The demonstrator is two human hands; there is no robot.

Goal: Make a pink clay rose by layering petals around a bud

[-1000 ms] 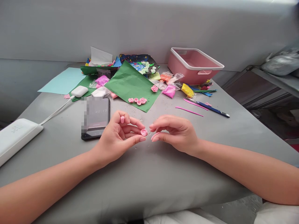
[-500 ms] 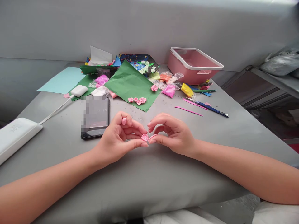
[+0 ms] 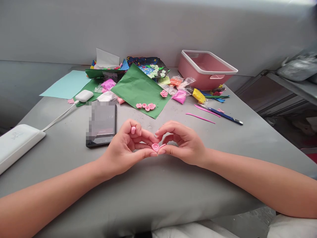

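Note:
Between the thumb and fingers of my left hand [image 3: 131, 142] sits a small pink clay rose [image 3: 155, 147], its spiral petals facing up. A lump of pink clay [image 3: 133, 130] is tucked at the bent index finger of that same hand. My right hand [image 3: 180, 140] pinches a thin pink clay petal [image 3: 162, 146] by its thumb, and the petal's near end meets the rose's right side. Both hands are raised over the near part of the grey table [image 3: 138, 191]. Beyond them, several finished pink clay roses [image 3: 147, 107] lie on a green sheet [image 3: 138, 87].
A black phone [image 3: 105, 127] lies left of my hands, by a white power bank [image 3: 19, 142] cabled to a white case [image 3: 84, 96]. To the right are pink modelling tools [image 3: 200, 118] and a blue craft knife [image 3: 225, 115]. Clay bags [image 3: 179, 96] and a pink basket [image 3: 205, 71] stand behind.
My right hand's petal has come up against the rose, closing the small gap between them. The rose has tilted and shifted slightly right in my left fingers.

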